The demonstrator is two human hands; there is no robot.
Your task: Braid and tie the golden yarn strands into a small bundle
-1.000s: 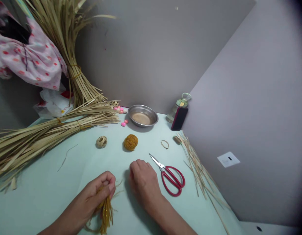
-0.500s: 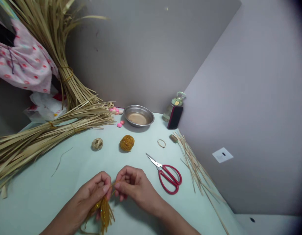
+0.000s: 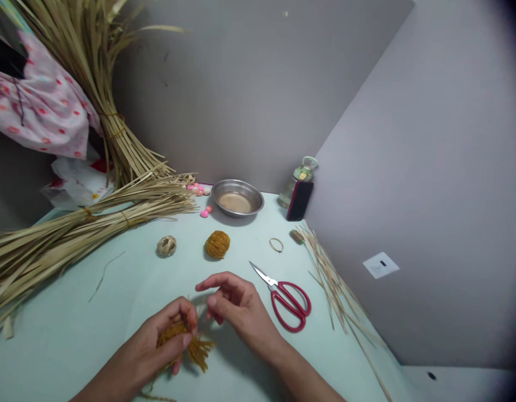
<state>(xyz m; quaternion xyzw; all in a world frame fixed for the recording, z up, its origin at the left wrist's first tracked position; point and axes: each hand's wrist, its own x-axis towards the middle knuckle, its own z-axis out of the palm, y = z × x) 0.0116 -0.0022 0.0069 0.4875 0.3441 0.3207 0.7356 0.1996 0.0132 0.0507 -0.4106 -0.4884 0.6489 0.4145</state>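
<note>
My left hand (image 3: 168, 335) is closed round a bundle of mustard-yellow yarn strands (image 3: 195, 347), whose loose ends fan out to the right on the pale green table (image 3: 73, 318). My right hand (image 3: 237, 307) hovers just right of the bundle, fingers curled in a loose pinch beside the bundle's top; whether it holds a strand is hidden. A ball of the same yarn (image 3: 218, 244) lies farther back, and red-handled scissors (image 3: 285, 298) lie right of my right hand.
A small woven straw ball (image 3: 166, 245) sits left of the yarn ball. Bundles of straw strips (image 3: 73, 223) fill the left side. Behind are a metal bowl (image 3: 237, 198), pink beads (image 3: 205, 211), a bottle and phone (image 3: 299, 195), a ring (image 3: 276, 244) and thin sticks (image 3: 333, 279) along the right wall.
My left hand has turned the yarn bundle so its loose ends now lie out to the right instead of hanging down. My right hand has lifted off the table and come over to the bundle.
</note>
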